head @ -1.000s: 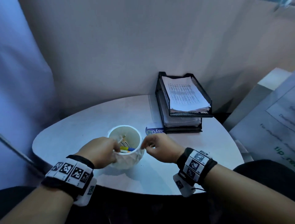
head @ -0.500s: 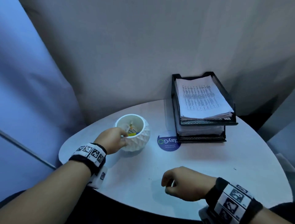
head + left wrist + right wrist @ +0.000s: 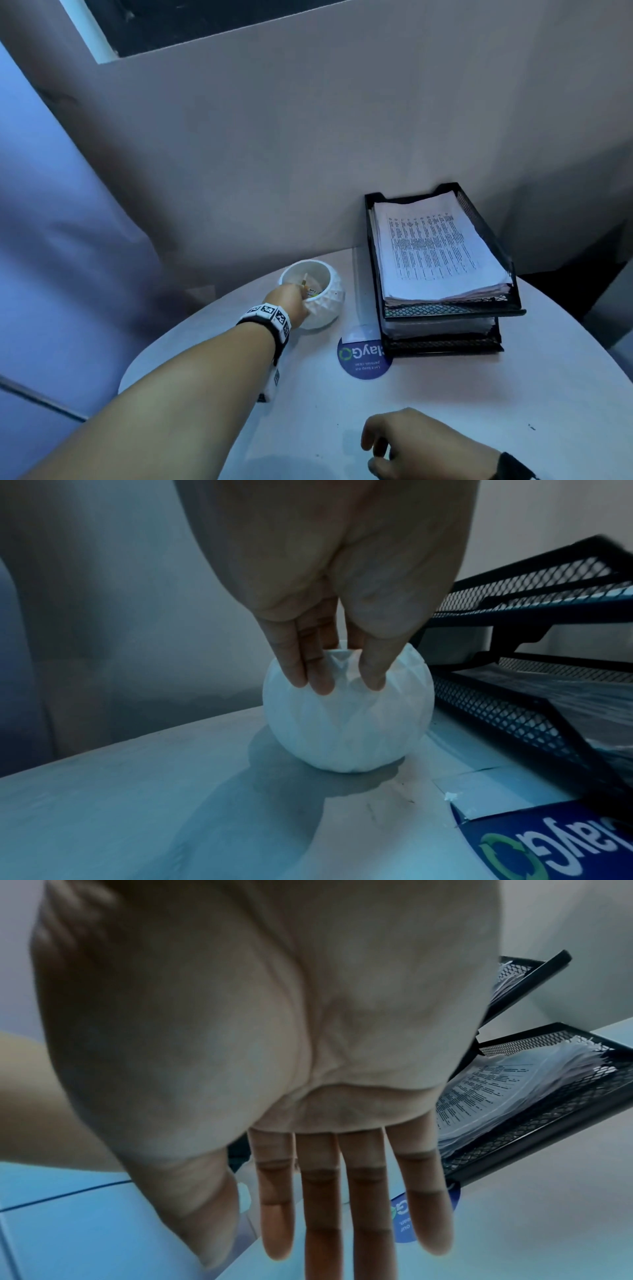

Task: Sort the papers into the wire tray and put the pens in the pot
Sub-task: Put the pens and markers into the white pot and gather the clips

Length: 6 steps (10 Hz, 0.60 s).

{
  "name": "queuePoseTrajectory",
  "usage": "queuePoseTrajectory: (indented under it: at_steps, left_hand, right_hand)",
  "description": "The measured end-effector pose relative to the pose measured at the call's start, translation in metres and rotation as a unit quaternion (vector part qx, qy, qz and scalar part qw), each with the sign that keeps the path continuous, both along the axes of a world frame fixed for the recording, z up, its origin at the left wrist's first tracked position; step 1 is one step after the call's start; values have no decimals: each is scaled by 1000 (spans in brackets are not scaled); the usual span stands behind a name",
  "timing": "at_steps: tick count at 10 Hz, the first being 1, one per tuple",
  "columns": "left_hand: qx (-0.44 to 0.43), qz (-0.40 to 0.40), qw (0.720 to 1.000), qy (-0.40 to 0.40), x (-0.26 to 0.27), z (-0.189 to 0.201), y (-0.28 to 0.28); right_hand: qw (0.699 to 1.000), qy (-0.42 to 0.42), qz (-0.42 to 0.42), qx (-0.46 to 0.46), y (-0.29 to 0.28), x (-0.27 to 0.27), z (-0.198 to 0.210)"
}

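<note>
the left hand [image 3: 291, 303] reaches out to the white pot [image 3: 320, 298], its fingers [image 3: 310, 669] curled over the near rim and down the ridged outer wall, holding the pot. a few pens [image 3: 310, 289] stand inside, one pale barrel leaning up toward the far rim. the right hand [image 3: 421, 445] hovers low over the near edge of the bench [image 3: 462, 411], holding nothing; from the head view its fingers look loosely bent, from the wrist view they stretch nearly straight, so it reads as relaxed and empty.

the pot looks like glazed ceramic: probably stiff, fairly heavy for its size, smooth and breakable if tipped. the faceted belly should give better purchase than the rim, so a grip around the sides seems safest. the pens are likely light and rigid, easy to pinch mid-barrel.

just right of the pot sits a black wire tray [image 3: 479, 308] with two tiers, each carrying a stack of printed papers [image 3: 435, 253]. the sheets would be thin and floppy, best lifted by an edge with support beneath. a round blue sticker [image 3: 363, 358] lies on the bench, partly under the tray's front corner.

the bench is pale, smooth and rounded, pushed against a plain grey wall; a bluish curtain hangs to the left, and the light is dim.
</note>
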<state>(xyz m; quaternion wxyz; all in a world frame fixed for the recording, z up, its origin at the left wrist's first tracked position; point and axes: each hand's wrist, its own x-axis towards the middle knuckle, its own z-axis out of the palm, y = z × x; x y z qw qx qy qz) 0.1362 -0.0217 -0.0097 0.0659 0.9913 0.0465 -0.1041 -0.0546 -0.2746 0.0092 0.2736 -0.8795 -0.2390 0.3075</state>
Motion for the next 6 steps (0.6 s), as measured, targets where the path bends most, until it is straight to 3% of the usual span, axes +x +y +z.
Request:
queuePoseTrajectory:
  at_steps: [3,5,6]
  left_hand:
    - [-15,-3,1000,19,29,-3,-5]
    - [-56,-55,996,53,20,4,-3]
    - [-103,-82,991,25,-5,12,8]
  right_hand:
    - [1000,4,-4,21,-1,7,-1]
    - [1000,11,-14,-6,1,6,0]
    - [1000,18,-19,-16,2,7,-1]
